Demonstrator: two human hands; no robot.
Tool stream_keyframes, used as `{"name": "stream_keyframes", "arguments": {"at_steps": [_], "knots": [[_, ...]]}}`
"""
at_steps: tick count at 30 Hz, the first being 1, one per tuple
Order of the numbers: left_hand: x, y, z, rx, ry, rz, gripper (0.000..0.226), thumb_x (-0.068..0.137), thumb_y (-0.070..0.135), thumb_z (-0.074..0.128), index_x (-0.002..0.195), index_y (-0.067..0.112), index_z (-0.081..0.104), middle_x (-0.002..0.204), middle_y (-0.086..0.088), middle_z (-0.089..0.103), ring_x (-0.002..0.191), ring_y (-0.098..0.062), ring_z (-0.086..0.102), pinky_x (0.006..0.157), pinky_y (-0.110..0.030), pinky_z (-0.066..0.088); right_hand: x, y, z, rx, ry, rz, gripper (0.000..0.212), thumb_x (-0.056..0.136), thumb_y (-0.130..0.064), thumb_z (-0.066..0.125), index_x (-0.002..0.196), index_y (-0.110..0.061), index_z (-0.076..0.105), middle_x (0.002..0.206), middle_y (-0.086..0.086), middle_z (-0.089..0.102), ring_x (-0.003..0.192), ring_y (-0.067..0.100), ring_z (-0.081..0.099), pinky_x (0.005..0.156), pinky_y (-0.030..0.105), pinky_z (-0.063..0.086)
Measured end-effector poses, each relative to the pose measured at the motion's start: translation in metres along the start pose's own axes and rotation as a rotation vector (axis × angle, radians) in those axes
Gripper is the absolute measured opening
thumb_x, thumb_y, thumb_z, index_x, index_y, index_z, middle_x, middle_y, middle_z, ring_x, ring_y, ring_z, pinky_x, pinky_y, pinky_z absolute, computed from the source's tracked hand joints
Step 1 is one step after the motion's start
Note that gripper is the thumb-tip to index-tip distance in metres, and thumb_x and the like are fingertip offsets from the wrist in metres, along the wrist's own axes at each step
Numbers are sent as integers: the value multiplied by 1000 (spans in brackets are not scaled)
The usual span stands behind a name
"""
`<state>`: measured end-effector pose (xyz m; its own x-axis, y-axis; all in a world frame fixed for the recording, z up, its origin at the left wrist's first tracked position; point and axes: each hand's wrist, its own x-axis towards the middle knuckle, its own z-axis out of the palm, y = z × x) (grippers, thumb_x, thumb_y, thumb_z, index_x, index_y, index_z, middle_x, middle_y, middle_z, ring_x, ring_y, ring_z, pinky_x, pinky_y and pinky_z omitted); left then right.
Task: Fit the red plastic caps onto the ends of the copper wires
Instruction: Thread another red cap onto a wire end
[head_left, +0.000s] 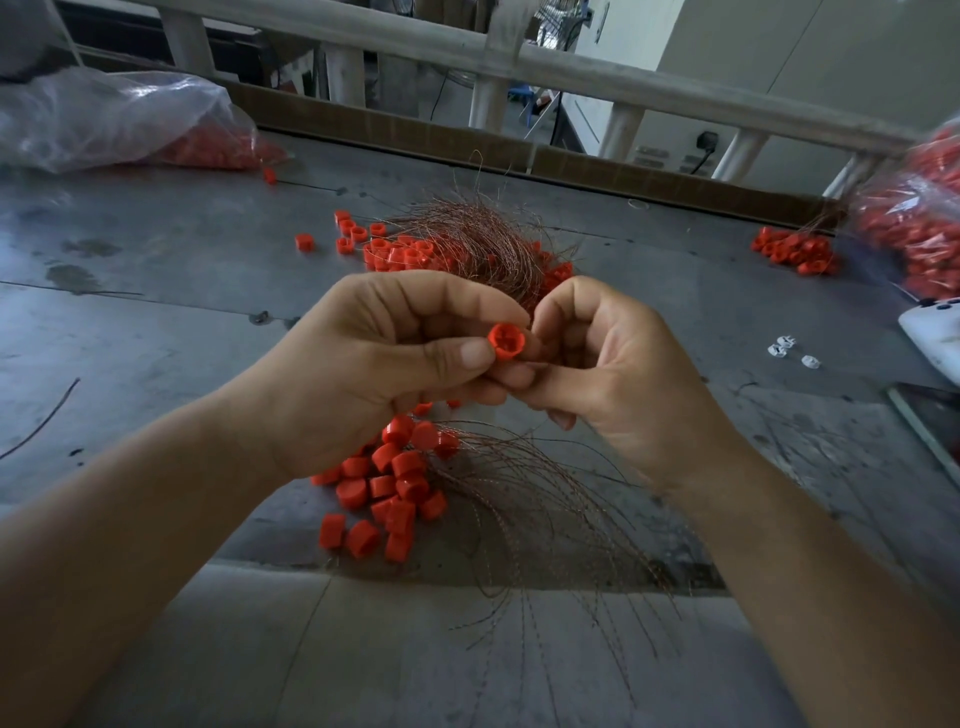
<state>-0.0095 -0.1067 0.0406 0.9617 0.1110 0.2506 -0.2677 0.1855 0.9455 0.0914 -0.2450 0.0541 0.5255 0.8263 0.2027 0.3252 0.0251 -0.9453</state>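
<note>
My left hand (395, 364) pinches a red cap (506, 340) between thumb and fingers, its open mouth turned toward me. My right hand (623, 379) meets it, fingers curled and pinching at the cap's far side. I cannot make out whether a wire end sits between them. Below this cap, nearer me, lies a heap of capped wires (400, 483), so a fair batch looks finished. Beyond the cap waits a tangle of bare copper wires (478, 239) among loose caps (384, 249). Farther off to either side of it lie bags of caps (914, 228), so I judge much work remains.
</note>
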Motion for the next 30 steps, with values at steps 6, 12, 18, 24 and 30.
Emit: {"name": "stream_keyframes", "arguments": {"at_steps": [6,12,18,24,30], "knots": [[3,1,-5,-119,156,-12,21,63,5,60,78,9,74,79,-7,73,74,-14,70,63,-18,54,14,18,-33,-409,225,12,14,74,-27,71,75,-26,57,69,-10,61,64,6,56,62,16,46],[2,2,-4,-166,234,-20,23,65,1,56,77,10,75,78,-8,73,75,-15,71,64,-18,54,25,53,-53,-763,326,97,10,85,-15,62,84,-25,62,74,-14,57,64,-3,50,61,11,38],[1,3,-2,-160,221,-20,21,62,6,61,77,10,75,78,-8,73,74,-15,71,62,-18,54,35,64,-45,-926,301,43,35,90,-10,53,124,-13,56,114,-1,53,99,13,51,83,17,34],[3,3,-1,-158,215,-29,23,62,5,60,79,9,75,78,-8,73,74,-15,71,62,-18,54,42,78,-46,-1066,137,182,58,91,1,41,144,-17,24,153,2,19,139,20,17,111,27,11],[1,3,0,-151,221,-46,23,64,3,57,78,9,75,77,-9,73,72,-15,71,61,-18,54,39,69,-50,-959,165,50,30,82,3,57,109,-9,66,116,5,58,108,18,52,92,16,32]]}}
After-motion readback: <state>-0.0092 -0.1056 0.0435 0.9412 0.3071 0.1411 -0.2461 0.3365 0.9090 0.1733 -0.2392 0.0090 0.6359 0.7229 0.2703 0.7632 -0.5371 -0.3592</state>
